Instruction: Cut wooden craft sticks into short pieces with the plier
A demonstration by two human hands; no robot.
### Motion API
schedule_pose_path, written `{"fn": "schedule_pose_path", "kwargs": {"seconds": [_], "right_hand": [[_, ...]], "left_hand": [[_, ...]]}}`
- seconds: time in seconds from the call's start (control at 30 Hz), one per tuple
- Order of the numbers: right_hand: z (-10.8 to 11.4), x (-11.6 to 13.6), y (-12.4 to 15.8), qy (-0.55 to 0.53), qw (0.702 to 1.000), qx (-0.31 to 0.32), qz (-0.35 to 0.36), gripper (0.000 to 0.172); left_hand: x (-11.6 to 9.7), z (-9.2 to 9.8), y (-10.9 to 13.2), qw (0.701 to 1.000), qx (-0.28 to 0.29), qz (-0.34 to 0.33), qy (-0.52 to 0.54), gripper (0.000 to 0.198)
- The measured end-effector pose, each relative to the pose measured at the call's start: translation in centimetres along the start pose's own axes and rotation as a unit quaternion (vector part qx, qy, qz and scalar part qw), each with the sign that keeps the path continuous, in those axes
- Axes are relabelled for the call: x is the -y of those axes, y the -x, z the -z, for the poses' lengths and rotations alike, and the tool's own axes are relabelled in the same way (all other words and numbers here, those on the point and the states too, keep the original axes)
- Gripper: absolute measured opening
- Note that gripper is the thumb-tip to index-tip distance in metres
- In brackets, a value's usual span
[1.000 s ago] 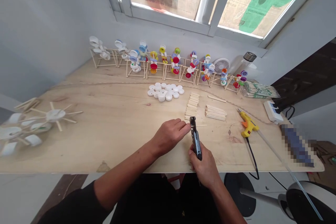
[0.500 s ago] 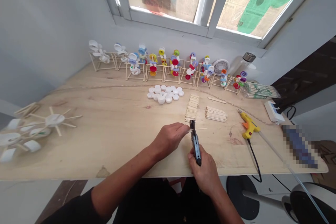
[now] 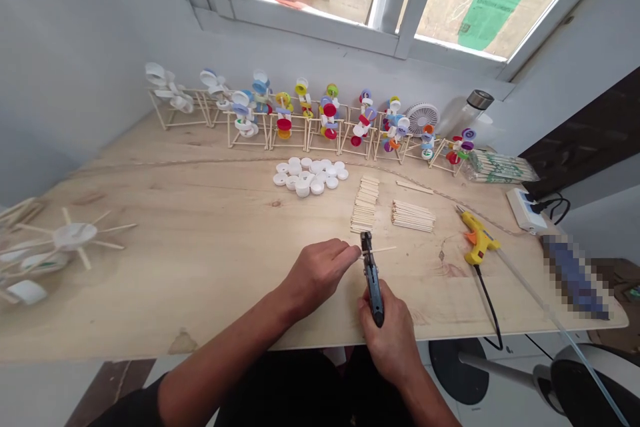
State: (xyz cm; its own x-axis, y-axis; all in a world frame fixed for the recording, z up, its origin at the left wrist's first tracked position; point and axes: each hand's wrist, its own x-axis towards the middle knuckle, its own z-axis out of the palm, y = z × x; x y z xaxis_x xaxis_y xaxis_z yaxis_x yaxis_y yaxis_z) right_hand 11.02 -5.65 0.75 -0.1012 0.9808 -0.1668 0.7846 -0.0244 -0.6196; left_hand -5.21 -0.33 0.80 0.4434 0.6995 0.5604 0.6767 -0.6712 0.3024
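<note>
My right hand is wrapped round the handles of a pair of pliers, whose head points away from me. A thin wooden stick lies across the jaws and sticks out to the right. On the left of the jaws, my left hand pinches the stick's other end between thumb and fingers. Just beyond the pliers lie a stack of short sticks and a second bundle of sticks. White bottle caps are clustered behind my left hand.
Stick frames with coloured cap wheels line the wall. At left lies a spoked stick wheel. A yellow glue gun rests at right near a power strip. A bottle, small fan and bagged sticks stand behind.
The view has shifted slightly. Both hands keep their places at the pliers and the stick, with the stick's right end tilted only a little differently.
</note>
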Motion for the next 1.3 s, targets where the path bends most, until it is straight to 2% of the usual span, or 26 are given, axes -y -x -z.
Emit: {"fn": "schedule_pose_path", "kwargs": {"seconds": [0.17, 0.4, 0.5, 0.57, 0.63, 0.73, 0.8, 0.83, 0.87, 0.9, 0.93, 1.03, 1.1, 1.13, 1.2, 1.3], "right_hand": [[-0.2, 0.0, -0.4, 0.015, 1.000, 0.015, -0.004, 0.009], [-0.3, 0.0, -0.5, 0.030, 0.999, -0.004, -0.010, 0.011], [0.0, 0.0, -0.3, 0.016, 1.000, -0.005, 0.002, 0.012], [0.2, 0.1, -0.2, -0.007, 1.000, -0.007, 0.007, 0.013], [0.4, 0.1, -0.2, -0.030, 1.000, -0.007, 0.006, 0.013], [0.5, 0.0, -0.1, -0.056, 0.998, 0.004, 0.005, 0.011], [0.5, -0.2, -0.1, -0.082, 0.996, 0.016, 0.003, 0.011], [0.5, -0.3, -0.1, -0.098, 0.995, 0.023, 0.000, 0.011], [0.6, -0.4, -0.1, -0.113, 0.993, 0.030, -0.003, 0.011], [0.6, -0.4, -0.1, -0.127, 0.991, 0.037, -0.006, 0.012], [0.7, -0.5, -0.1, -0.138, 0.989, 0.043, -0.008, 0.012], [0.8, -0.6, -0.2, -0.166, 0.984, 0.060, -0.012, 0.011], [0.9, -0.5, -0.1, -0.184, 0.980, 0.071, -0.012, 0.011], [1.0, -0.5, -0.1, -0.193, 0.978, 0.075, -0.011, 0.010], [1.1, -0.4, 0.0, -0.209, 0.975, 0.080, -0.006, 0.010], [1.4, -0.2, 0.1, -0.218, 0.972, 0.087, 0.004, 0.010]], "left_hand": [[0.5, -0.2, 0.1, 1.000, -0.002, -0.003, 0.004, 0.020], [0.4, -0.6, 0.1, 1.000, -0.009, 0.022, 0.014, 0.020], [-0.2, -0.1, 0.7, 0.996, -0.020, 0.072, 0.056, 0.018], [-0.6, 0.5, 1.1, 0.981, -0.042, 0.147, 0.121, 0.019], [-0.8, 1.0, 1.4, 0.939, -0.068, 0.251, 0.227, 0.023], [-0.8, 1.7, 1.5, 0.819, -0.098, 0.379, 0.420, 0.025], [-0.8, 1.9, 1.2, 0.741, -0.099, 0.416, 0.518, 0.023], [-0.9, 2.0, 1.1, 0.717, -0.094, 0.424, 0.545, 0.023], [-1.0, 2.0, 0.9, 0.707, -0.086, 0.428, 0.556, 0.022], [-1.1, 2.0, 0.7, 0.713, -0.078, 0.427, 0.550, 0.022], [-1.3, 2.0, 0.6, 0.733, -0.068, 0.422, 0.529, 0.021], [-2.0, 1.7, 0.2, 0.847, -0.035, 0.366, 0.384, 0.016], [-2.4, 1.4, 0.1, 0.924, -0.027, 0.284, 0.255, 0.010], [-2.5, 1.3, 0.0, 0.952, -0.029, 0.236, 0.192, 0.009], [-2.6, 0.9, -0.1, 0.985, -0.038, 0.150, 0.077, 0.011], [-2.4, 0.5, -0.1, 0.994, -0.040, 0.075, -0.068, 0.015]]}}
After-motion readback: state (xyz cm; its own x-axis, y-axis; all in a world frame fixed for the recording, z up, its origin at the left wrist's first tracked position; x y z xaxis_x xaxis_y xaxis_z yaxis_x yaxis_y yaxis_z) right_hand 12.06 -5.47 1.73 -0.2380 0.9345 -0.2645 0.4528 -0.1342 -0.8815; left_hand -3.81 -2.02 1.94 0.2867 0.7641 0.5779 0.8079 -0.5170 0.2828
